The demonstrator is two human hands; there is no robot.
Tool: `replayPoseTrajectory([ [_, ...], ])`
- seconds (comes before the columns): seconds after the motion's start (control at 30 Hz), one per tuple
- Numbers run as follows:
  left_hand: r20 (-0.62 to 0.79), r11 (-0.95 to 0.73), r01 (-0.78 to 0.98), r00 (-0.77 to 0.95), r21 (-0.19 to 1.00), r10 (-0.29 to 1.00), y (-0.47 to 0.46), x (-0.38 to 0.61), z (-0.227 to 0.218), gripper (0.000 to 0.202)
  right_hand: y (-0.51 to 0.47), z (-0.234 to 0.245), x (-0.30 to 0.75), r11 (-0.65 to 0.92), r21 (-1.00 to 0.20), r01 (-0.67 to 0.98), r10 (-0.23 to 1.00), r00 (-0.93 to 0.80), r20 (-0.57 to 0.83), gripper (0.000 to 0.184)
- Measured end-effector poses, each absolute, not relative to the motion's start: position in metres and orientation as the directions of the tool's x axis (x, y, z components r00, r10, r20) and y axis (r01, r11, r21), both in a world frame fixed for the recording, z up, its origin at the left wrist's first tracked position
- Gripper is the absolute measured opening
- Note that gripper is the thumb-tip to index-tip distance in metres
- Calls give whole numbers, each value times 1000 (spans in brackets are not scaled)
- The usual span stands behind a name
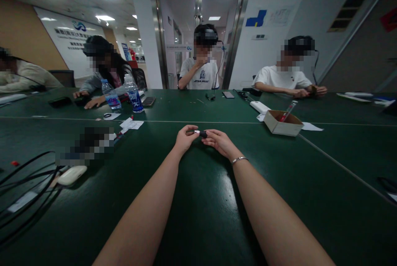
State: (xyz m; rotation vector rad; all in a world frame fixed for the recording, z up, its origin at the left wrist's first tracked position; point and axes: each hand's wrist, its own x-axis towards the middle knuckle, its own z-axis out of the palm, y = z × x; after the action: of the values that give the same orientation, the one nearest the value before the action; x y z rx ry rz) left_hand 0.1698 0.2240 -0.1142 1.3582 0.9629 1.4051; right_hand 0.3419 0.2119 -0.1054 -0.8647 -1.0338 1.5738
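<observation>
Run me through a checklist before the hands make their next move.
1. Left hand at the silver end of the small black cylinder: ok.
2. Right hand gripping its black end: ok.
3. Silver part fully seated in the black part: cannot tell, too small.
4. Open cardboard box apart from the right hand: ok.
5. Plastic bottles apart from the left hand: ok.
6. Right wrist bare: not ok, it wears a bracelet.

Cylinder (202, 134) between hands (221, 143), over table (201, 216); bottles (134, 97) beyond, left; box (281, 129) beyond, right, stick (288, 110) in it; cables (57, 171) left.
</observation>
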Motion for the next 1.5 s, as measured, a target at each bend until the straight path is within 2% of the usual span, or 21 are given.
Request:
replayPoseTrajectory([
  [0.27,194,-190,-85,44,978,980,225,170,-116,27,212,-106,341,-101,-928,-359,978,-209,-26,4],
  [0.63,214,-209,-137,24,968,976,229,169,-121,32,213,-106,341,-102,-929,-354,980,-197,-33,4],
  [0.9,-21,18,-213,-10,977,1000,235,172,-119,31,212,-106,340,-96,-929,-357,981,-190,-29,3],
  [1.27,153,-146,-160,29,976,988,229,169,-118,33,211,-104,339,-108,-931,-348,987,-153,-57,4],
  [1.37,142,-132,-170,49,977,989,228,169,-114,29,211,-104,340,-97,-927,-362,986,-161,-40,2],
  [1.5,31,-23,-216,35,976,999,229,172,-111,29,211,-104,340,-92,-926,-367,985,-167,-31,4],
])
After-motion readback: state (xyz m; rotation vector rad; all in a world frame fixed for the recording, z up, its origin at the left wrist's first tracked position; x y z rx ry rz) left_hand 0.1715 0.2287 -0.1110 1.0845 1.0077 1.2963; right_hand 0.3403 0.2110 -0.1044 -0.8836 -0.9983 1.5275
